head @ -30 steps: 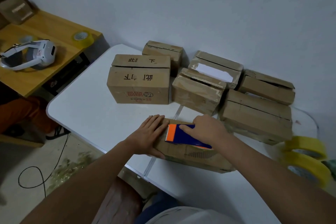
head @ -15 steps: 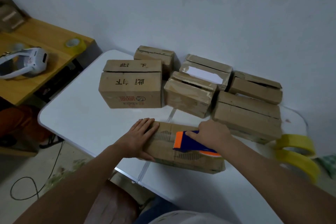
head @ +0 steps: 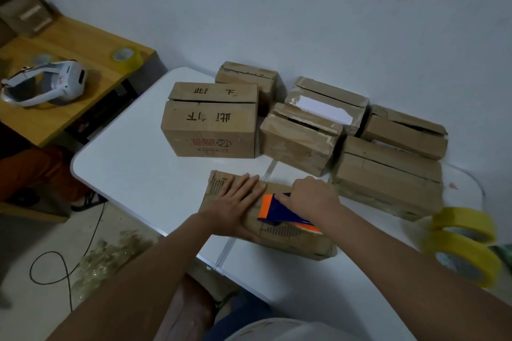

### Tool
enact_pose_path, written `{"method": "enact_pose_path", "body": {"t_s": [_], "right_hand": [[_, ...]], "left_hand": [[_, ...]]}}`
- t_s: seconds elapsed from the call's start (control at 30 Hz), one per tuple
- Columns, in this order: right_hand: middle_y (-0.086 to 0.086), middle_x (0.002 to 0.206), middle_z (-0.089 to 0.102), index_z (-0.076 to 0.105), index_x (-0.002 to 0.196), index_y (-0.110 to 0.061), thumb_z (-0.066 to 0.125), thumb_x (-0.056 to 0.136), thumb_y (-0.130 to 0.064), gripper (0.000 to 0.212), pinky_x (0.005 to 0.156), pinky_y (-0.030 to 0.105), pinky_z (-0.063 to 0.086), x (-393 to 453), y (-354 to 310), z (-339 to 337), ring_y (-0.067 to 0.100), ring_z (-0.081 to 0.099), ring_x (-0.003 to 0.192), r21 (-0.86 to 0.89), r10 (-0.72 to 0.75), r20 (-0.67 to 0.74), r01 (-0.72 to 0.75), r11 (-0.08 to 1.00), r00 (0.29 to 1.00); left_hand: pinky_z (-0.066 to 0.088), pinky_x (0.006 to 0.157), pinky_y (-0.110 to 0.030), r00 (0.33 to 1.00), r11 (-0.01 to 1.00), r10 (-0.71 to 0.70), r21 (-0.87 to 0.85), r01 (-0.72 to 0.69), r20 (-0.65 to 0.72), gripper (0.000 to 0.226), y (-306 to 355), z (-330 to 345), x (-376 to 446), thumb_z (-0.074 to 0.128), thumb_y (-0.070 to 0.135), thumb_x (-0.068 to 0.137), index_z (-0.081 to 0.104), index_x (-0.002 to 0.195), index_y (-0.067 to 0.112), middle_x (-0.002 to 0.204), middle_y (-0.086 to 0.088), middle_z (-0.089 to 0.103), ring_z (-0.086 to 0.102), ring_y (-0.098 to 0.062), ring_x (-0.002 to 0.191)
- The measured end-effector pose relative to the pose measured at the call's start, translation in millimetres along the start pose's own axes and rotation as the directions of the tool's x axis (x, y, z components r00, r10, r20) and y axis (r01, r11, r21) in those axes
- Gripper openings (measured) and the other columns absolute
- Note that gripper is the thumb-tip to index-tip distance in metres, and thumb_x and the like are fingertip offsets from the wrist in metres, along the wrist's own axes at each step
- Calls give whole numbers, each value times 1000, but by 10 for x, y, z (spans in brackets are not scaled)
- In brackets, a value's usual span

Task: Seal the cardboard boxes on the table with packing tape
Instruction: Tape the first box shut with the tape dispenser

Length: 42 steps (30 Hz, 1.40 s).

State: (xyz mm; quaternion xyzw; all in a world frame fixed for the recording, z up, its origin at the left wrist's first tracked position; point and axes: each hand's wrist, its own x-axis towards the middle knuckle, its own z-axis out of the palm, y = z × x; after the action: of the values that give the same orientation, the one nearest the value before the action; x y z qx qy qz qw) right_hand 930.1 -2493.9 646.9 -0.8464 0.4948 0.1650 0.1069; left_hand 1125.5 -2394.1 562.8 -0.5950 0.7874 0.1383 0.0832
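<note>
From the head camera I look down on a white table with a flat cardboard box lying nearest to me, its long side running left to right. My left hand lies flat on the left part of that box top, fingers straight and spread, pressing down. My right hand is curled over a blue and orange tape dispenser, gripping it from above; the dispenser sits on the box top just right of my left hand, its orange end touching or nearly touching the side of that hand. I cannot tell whether tape is already stuck along the seam under it. Behind this box stand six more: a large printed box to the left with its top flaps not fully closed, a smaller box behind it against the wall, a middle box with a gaping top flap, a box with a white label behind that, a long box to the right, and a far right box behind it. At the table's right edge two yellow tape rolls lie one against the other. To the left, on a wooden desk, sit a white headset and another tape roll. A black cable loops on the floor below.
</note>
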Motion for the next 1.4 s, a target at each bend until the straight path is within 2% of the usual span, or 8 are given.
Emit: {"method": "enact_pose_path", "body": {"t_s": [0.23, 0.43, 0.6, 0.73, 0.93, 1.13, 1.27, 1.4], "right_hand": [[-4, 66, 49, 44, 64, -23, 35, 87, -75, 58, 49, 27, 35, -138, 246, -43, 12, 48, 59, 105, -61, 3, 61, 993, 998], [-1, 77, 63, 60, 80, -19, 33, 84, -80, 67, 66, 32, 53, -350, 1040, -63, 14, 59, 69, 105, 8, 76, -16, 994, 997], [-3, 67, 58, 55, 69, -21, 33, 86, -79, 64, 53, 25, 40, -320, 1205, 178, 10, 56, 62, 102, -12, 72, 5, 995, 997], [-2, 72, 62, 66, 75, -20, 31, 85, -80, 70, 50, 24, 37, -317, 1340, 307, 10, 57, 63, 159, -20, 33, 14, 987, 999], [-3, 66, 58, 64, 72, -21, 29, 86, -78, 69, 51, 26, 37, -214, 1120, 432, 9, 53, 59, 188, -81, -27, 85, 979, 996], [-3, 63, 59, 62, 69, -21, 32, 86, -77, 65, 53, 25, 37, -150, 1153, 473, 9, 56, 58, 290, -109, 24, 98, 952, 994], [-2, 69, 62, 64, 75, -20, 31, 86, -77, 67, 57, 26, 44, -154, 1141, 486, 10, 58, 61, 306, -119, 46, 99, 947, 992], [-1, 69, 59, 61, 73, -19, 33, 89, -74, 64, 56, 27, 43, -193, 860, 547, 12, 58, 62, 347, -107, 67, 77, 935, 992]], "left_hand": [[-16, 119, -47, 999, 1000, 11, -16, -12, -40, 121, -83, 65, 21, 35, 96, 70, -20, 155, 29, 164, 1, -21, -26, -20, 148], [-18, 118, -46, 999, 999, -12, 39, 14, -38, 122, -90, 79, 47, 30, 99, 69, -21, 154, 29, 162, 0, -25, -29, -19, 147], [-16, 119, -48, 1000, 998, -15, 64, 15, -8, 121, -81, 58, 27, 27, 99, 69, -23, 153, 28, 161, 0, -29, -30, -20, 147], [-13, 120, -48, 1000, 999, -13, 48, 13, -15, 120, -84, 26, 2, 30, 99, 69, -22, 154, 30, 162, 2, -25, -27, -19, 148], [-7, 122, -52, 999, 999, -17, 43, 16, 26, 120, -336, -31, -182, 34, 98, 69, -17, 155, 30, 163, 1, -23, -24, -20, 149], [-20, 117, -49, 995, 994, 81, 72, -85, 57, 117, 68, -63, 51, 27, 94, 73, -27, 152, 26, 161, -5, -29, -31, -27, 146], [-9, 120, -56, 999, 998, 46, 34, -46, -11, 111, 367, 59, 160, 32, 90, 77, -20, 154, 29, 163, -6, -22, -25, -31, 148], [-10, 120, -55, 997, 995, 71, 72, -72, 11, 113, 83, 29, -2, 31, 91, 77, -21, 154, 27, 162, -5, -25, -27, -31, 148]]}}
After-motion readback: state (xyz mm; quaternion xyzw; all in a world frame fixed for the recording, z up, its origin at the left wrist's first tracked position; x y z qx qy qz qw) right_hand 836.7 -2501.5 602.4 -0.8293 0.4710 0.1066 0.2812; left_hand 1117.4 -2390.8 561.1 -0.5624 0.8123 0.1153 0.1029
